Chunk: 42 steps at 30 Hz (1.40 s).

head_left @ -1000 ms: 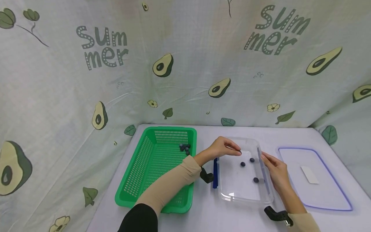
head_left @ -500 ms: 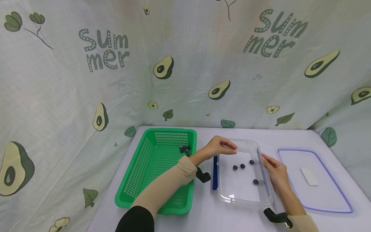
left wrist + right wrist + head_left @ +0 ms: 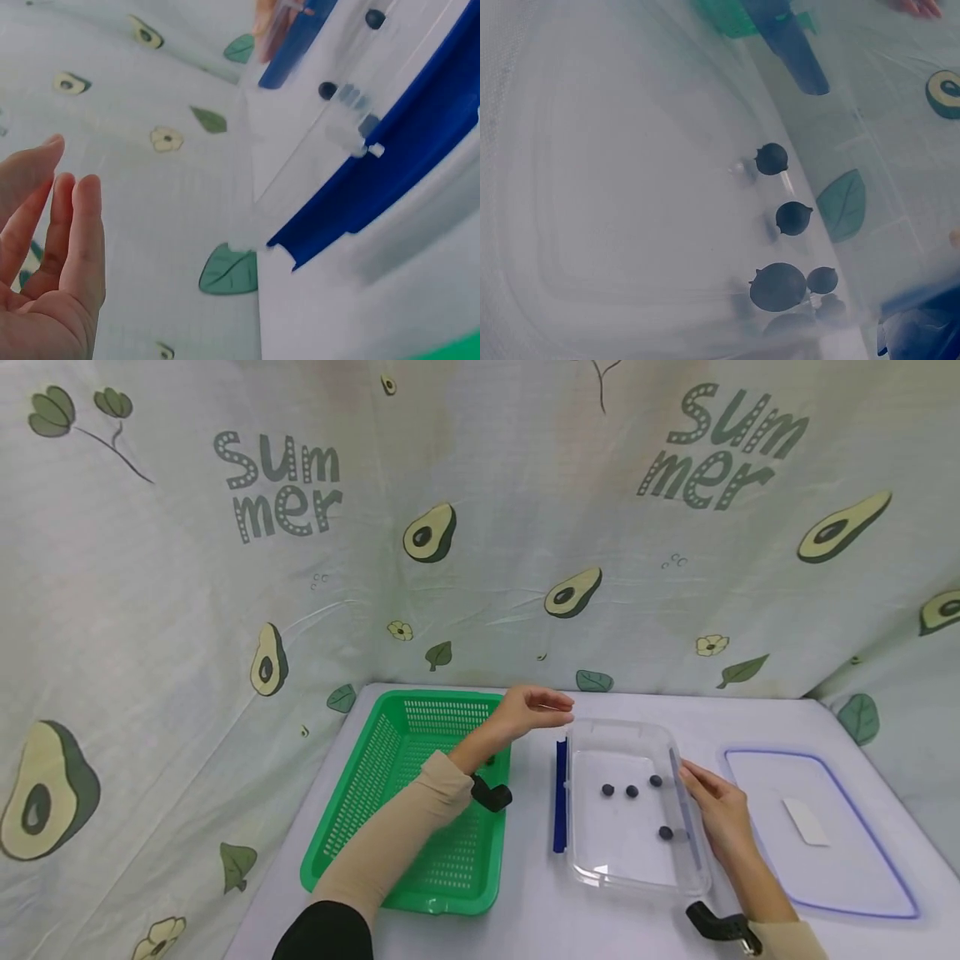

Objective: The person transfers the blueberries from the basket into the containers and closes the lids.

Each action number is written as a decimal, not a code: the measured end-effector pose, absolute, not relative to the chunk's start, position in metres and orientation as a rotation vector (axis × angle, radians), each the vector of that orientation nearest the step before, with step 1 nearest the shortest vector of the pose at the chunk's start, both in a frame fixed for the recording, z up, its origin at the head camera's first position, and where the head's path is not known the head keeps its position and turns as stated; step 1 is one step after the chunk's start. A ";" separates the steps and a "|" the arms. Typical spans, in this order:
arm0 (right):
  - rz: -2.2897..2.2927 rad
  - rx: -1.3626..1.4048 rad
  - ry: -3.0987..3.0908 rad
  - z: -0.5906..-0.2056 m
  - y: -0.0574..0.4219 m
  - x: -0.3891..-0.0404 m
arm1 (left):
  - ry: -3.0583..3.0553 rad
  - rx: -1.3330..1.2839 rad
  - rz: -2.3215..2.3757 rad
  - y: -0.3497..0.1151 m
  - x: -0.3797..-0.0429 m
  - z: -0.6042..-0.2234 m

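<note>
My left hand [image 3: 528, 710] hovers between the green basket [image 3: 491, 885] and the clear plastic container [image 3: 637, 887]. In the left wrist view, its thumb and loosely bent fingers [image 3: 86, 225] stand apart with nothing between them. My right hand [image 3: 720, 806] holds the container's right wall, with its fingertips at the rim. Several blueberries lie apart on the container floor, one blueberry [image 3: 632, 792] near the middle and another blueberry [image 3: 665, 832] nearer the front. In the basket, my left wrist hides most of the blueberries at the back right corner.
A blue latch flap [image 3: 560, 797] hangs along the container's left side. To the right lies a clear lid [image 3: 847, 885] with a blue edge and a white rectangular piece [image 3: 806, 822] on it. A printed curtain [image 3: 480, 568] stands behind the white table [image 3: 528, 902].
My left hand let go of a blueberry, which now lies at the left of the others in the container. The empty hand then moved left toward the basket. The right hand stayed in place.
</note>
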State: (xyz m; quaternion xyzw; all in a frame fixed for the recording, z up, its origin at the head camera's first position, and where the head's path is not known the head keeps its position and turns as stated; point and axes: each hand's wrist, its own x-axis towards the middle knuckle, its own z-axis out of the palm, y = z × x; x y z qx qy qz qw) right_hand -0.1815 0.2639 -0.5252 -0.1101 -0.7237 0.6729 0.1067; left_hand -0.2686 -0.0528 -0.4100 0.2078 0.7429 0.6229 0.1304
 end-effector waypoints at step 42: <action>2.089 -0.282 -2.024 -0.525 0.261 -0.181 | 2.486 0.281 1.762 -0.184 -0.293 -0.486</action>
